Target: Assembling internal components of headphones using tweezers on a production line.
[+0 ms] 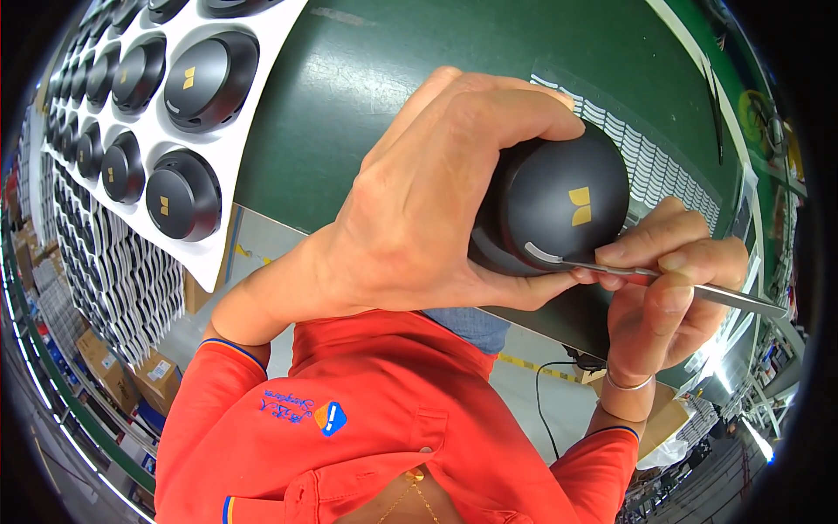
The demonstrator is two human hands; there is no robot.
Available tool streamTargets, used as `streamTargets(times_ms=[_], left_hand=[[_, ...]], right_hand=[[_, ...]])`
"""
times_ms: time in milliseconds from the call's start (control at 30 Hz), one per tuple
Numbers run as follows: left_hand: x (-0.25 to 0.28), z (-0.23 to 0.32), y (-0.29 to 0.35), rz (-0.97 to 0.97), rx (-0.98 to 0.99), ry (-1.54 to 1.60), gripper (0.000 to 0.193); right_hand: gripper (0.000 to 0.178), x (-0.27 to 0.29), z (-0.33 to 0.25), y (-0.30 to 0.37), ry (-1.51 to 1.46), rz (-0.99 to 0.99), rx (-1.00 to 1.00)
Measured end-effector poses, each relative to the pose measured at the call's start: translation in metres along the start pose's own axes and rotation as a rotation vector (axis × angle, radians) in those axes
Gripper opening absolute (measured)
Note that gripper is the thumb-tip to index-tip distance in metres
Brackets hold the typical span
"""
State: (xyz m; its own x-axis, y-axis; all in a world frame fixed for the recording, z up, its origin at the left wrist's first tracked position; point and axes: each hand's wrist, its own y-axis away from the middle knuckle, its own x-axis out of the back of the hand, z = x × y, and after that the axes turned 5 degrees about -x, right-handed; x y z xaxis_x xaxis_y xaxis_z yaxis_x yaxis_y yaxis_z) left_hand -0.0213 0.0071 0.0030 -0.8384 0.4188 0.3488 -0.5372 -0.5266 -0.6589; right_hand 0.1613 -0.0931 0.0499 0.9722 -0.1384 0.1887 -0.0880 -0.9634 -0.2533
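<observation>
My left hand [419, 188] curls around a matte black, dome-shaped round housing [559, 188] and steadies it above the green bench. On its face are a gold mark and, near the lower rim, a small whitish curved strip [543, 253]. My right hand [672, 279] is closed on a pair of metal tweezers [733, 298], held almost level. The tips touch or nearly touch the right end of the strip. Part of the housing's left side is hidden by my left fingers. Behind it lies a clear sheet with rows of small whitish curved stickers [663, 162].
A white molded tray [249, 113] with several similar black housings stands at the left. Below it are stacked white trays [118, 271] and cardboard boxes [157, 375]. A dark cable [541, 393] hangs past the near edge of the green bench [367, 96].
</observation>
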Motion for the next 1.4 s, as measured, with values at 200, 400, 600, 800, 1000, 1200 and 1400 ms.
streamTargets(times_ms=[200, 400, 600, 800, 1000, 1200, 1400], left_hand=[[-0.01, 0.005, -0.002, 0.108, 0.043, 0.046, 0.082], [0.001, 0.004, -0.003, -0.009, 0.051, 0.022, 0.095], [0.002, 0.006, -0.004, 0.001, 0.067, 0.034, 0.096], [-0.005, 0.001, -0.006, 0.101, -0.003, 0.002, 0.085], [0.032, 0.01, 0.007, -0.17, 0.101, -0.089, 0.091], [0.051, 0.029, 0.014, -0.436, 0.172, -0.345, 0.079], [0.054, 0.034, 0.012, -0.487, 0.127, -0.302, 0.071]], right_hand=[[0.022, -0.001, -0.001, 0.001, -0.01, -0.001, -0.015], [0.025, -0.002, -0.002, -0.004, -0.202, -0.004, -0.115], [0.026, -0.004, -0.005, -0.004, -0.302, 0.055, -0.167], [0.026, -0.002, -0.004, -0.005, -0.282, 0.022, -0.107], [0.026, 0.013, -0.003, -0.006, -0.512, 0.214, -0.218], [0.017, 0.019, 0.006, -0.011, -0.315, 0.196, -0.37], [0.014, 0.018, 0.017, -0.019, -0.2, 0.039, -0.504]])
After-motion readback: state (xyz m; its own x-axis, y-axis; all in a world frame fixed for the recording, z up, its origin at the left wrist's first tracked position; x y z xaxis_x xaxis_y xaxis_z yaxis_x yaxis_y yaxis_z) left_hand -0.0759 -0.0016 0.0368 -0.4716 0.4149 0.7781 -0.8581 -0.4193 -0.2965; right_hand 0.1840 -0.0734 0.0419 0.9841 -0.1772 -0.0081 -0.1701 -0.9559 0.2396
